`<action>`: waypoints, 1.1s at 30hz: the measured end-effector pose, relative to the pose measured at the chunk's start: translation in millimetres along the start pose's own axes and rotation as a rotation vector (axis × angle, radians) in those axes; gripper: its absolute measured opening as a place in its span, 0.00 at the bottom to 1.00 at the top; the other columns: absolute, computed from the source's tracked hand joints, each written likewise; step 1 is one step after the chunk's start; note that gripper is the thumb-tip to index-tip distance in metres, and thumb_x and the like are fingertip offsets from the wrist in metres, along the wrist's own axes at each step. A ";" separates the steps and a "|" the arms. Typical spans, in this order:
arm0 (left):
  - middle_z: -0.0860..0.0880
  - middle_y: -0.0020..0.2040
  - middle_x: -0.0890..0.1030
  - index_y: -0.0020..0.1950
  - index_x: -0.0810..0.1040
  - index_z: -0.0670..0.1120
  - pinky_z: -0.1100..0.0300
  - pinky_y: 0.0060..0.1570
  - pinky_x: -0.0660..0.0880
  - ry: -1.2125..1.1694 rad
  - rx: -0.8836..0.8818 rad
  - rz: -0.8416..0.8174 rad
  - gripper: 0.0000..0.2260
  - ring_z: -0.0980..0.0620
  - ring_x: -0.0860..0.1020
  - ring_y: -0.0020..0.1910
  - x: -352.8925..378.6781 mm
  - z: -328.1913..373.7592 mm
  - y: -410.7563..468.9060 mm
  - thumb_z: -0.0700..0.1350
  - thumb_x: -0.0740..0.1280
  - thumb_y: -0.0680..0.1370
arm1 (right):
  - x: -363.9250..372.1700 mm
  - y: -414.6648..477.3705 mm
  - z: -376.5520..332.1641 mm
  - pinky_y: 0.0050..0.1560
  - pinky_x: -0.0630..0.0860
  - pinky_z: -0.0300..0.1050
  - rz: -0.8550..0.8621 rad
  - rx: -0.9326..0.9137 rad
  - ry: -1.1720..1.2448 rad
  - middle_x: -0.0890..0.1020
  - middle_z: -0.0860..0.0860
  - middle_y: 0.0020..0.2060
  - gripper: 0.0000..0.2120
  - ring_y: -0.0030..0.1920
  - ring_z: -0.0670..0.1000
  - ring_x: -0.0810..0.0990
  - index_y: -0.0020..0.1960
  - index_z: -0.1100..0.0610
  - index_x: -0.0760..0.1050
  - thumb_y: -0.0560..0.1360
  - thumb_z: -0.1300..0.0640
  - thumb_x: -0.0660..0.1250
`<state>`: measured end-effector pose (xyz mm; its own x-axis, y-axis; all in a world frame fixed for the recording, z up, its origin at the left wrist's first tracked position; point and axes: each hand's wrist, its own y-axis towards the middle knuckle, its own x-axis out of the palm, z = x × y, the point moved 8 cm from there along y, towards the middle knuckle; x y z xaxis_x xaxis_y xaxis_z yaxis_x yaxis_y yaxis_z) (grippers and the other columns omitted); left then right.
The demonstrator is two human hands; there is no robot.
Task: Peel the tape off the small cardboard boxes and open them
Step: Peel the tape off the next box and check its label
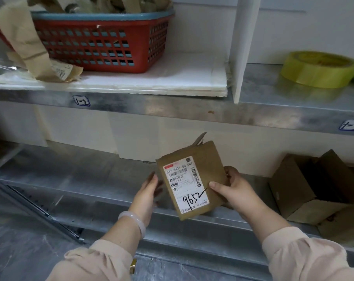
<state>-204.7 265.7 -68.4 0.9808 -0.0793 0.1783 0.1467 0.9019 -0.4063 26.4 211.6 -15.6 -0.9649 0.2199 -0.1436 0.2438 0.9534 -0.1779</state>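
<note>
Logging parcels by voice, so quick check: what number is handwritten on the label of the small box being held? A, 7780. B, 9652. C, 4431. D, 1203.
B: black marker on the white label of the small box, held between both hands, reads 9652.

Parcel storeroom, numbered steel shelves (192, 110), tape roll (318, 68), labelled parcel (192, 179)

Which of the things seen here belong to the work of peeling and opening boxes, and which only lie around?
Belong to the work:
- small labelled box, held by the right hand, with the left hand beside it
- opened boxes on the lower shelf
- peeled tape strips hanging from the red basket

Only lying around:
- yellow tape roll
- white board
- shelf tags
</note>
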 end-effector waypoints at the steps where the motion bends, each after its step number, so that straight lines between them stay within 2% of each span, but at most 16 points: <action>1: 0.48 0.59 0.82 0.69 0.71 0.52 0.38 0.64 0.70 -0.011 -0.027 -0.027 0.23 0.46 0.77 0.61 6.3 -3.5 -2.4 0.59 0.63 0.76 | 0.0 -1.4 3.2 0.49 0.81 0.48 -0.006 0.024 0.081 0.82 0.55 0.51 0.15 0.48 0.52 0.83 0.56 0.58 0.71 0.72 0.64 0.71; 3: 0.47 0.55 0.83 0.66 0.73 0.51 0.41 0.58 0.75 -0.003 -0.039 -0.064 0.16 0.46 0.80 0.57 15.2 -6.6 -6.4 0.54 0.62 0.79 | -2.0 -3.6 9.2 0.48 0.81 0.44 0.020 0.052 0.143 0.82 0.54 0.51 0.15 0.49 0.52 0.83 0.57 0.57 0.71 0.73 0.65 0.71; 6: 0.48 0.57 0.82 0.66 0.71 0.50 0.49 0.49 0.79 0.024 0.017 -0.075 0.20 0.50 0.81 0.55 18.0 -3.6 -6.9 0.54 0.68 0.77 | -9.3 -3.9 21.1 0.48 0.80 0.44 0.093 0.087 0.162 0.82 0.53 0.50 0.16 0.49 0.52 0.83 0.57 0.55 0.71 0.73 0.64 0.71; 7: 0.49 0.58 0.81 0.67 0.70 0.50 0.48 0.50 0.79 0.037 0.041 -0.071 0.24 0.50 0.81 0.55 17.8 -0.4 -8.0 0.55 0.71 0.74 | -12.3 -3.7 24.5 0.50 0.80 0.47 0.118 0.095 0.156 0.82 0.53 0.50 0.16 0.49 0.53 0.83 0.57 0.55 0.71 0.73 0.64 0.71; 9: 0.49 0.58 0.80 0.68 0.69 0.50 0.42 0.57 0.76 0.062 0.067 -0.069 0.32 0.49 0.80 0.56 18.0 4.7 -9.0 0.56 0.75 0.69 | -17.7 -3.5 29.2 0.54 0.79 0.53 0.163 0.104 0.128 0.82 0.55 0.50 0.18 0.50 0.55 0.82 0.59 0.57 0.71 0.72 0.64 0.72; 11: 0.49 0.57 0.80 0.67 0.71 0.49 0.40 0.61 0.74 0.088 0.096 -0.061 0.27 0.49 0.79 0.57 21.1 10.3 -11.0 0.53 0.73 0.71 | -20.1 -3.9 32.1 0.56 0.78 0.56 0.194 0.114 0.117 0.82 0.56 0.50 0.17 0.50 0.56 0.82 0.58 0.58 0.70 0.72 0.63 0.72; 13: 0.51 0.58 0.79 0.62 0.74 0.56 0.46 0.61 0.74 0.147 0.162 -0.031 0.20 0.51 0.78 0.58 23.5 16.4 -12.6 0.54 0.73 0.72 | -21.1 -4.1 34.9 0.56 0.78 0.57 0.218 0.125 0.121 0.82 0.57 0.50 0.16 0.50 0.57 0.82 0.56 0.57 0.70 0.72 0.63 0.73; 16: 0.52 0.64 0.76 0.58 0.71 0.72 0.50 0.64 0.72 0.264 0.244 -0.029 0.18 0.55 0.76 0.61 31.0 22.1 -16.7 0.62 0.70 0.69 | -20.6 -3.7 37.7 0.56 0.78 0.57 0.231 0.130 0.119 0.82 0.57 0.50 0.18 0.50 0.57 0.82 0.58 0.60 0.71 0.71 0.61 0.73; 19: 0.54 0.65 0.75 0.55 0.68 0.76 0.48 0.65 0.71 0.281 0.271 -0.020 0.16 0.54 0.74 0.64 35.4 21.9 -20.0 0.53 0.65 0.78 | -18.6 -5.1 38.7 0.56 0.78 0.55 0.217 0.122 0.128 0.82 0.56 0.50 0.18 0.50 0.56 0.82 0.58 0.58 0.71 0.72 0.60 0.73; 22: 0.54 0.63 0.76 0.53 0.72 0.72 0.45 0.63 0.73 0.301 0.263 0.038 0.15 0.53 0.75 0.61 30.2 21.1 -19.8 0.48 0.63 0.80 | -13.5 -7.9 38.3 0.55 0.79 0.53 0.167 0.115 0.167 0.82 0.55 0.50 0.16 0.49 0.55 0.83 0.58 0.57 0.71 0.73 0.61 0.72; 25: 0.50 0.62 0.74 0.52 0.71 0.67 0.49 0.61 0.74 0.379 0.283 0.087 0.17 0.54 0.76 0.58 24.5 23.8 -19.9 0.42 0.64 0.78 | -3.3 -9.6 38.8 0.50 0.80 0.51 0.071 0.115 0.267 0.83 0.58 0.50 0.19 0.49 0.57 0.84 0.60 0.61 0.71 0.72 0.64 0.72; 27: 0.48 0.56 0.76 0.51 0.72 0.63 0.51 0.54 0.78 0.422 0.295 0.095 0.16 0.52 0.78 0.52 22.9 23.6 -21.0 0.39 0.66 0.77 | 5.3 -10.9 38.2 0.45 0.82 0.49 -0.014 0.120 0.368 0.84 0.60 0.50 0.24 0.47 0.58 0.84 0.60 0.63 0.70 0.67 0.62 0.74; 30: 0.46 0.46 0.80 0.56 0.75 0.53 0.54 0.39 0.81 0.344 0.253 0.077 0.12 0.49 0.81 0.40 22.6 19.3 -23.5 0.37 0.65 0.78 | 10.8 -15.0 34.7 0.40 0.82 0.47 -0.083 0.135 0.432 0.84 0.60 0.47 0.25 0.43 0.56 0.84 0.58 0.62 0.70 0.62 0.61 0.72; 31: 0.46 0.45 0.80 0.58 0.75 0.51 0.56 0.38 0.81 0.322 0.240 0.084 0.12 0.50 0.81 0.38 21.9 18.7 -24.0 0.37 0.64 0.79 | 10.1 -15.5 34.7 0.39 0.82 0.47 -0.092 0.139 0.447 0.84 0.60 0.47 0.25 0.43 0.56 0.85 0.57 0.62 0.71 0.62 0.61 0.72; 33: 0.46 0.47 0.81 0.58 0.73 0.51 0.55 0.41 0.81 0.254 0.196 0.082 0.10 0.50 0.82 0.41 22.0 16.0 -24.4 0.38 0.62 0.80 | 6.6 -15.5 35.9 0.41 0.82 0.49 -0.100 0.145 0.485 0.84 0.61 0.48 0.25 0.43 0.56 0.84 0.58 0.62 0.71 0.62 0.62 0.72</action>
<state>-188.8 248.8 -40.2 0.9926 -0.0838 -0.0875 0.0622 0.9722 -0.2256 19.8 190.8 -48.8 -0.9100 0.2327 0.3433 0.1258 0.9436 -0.3061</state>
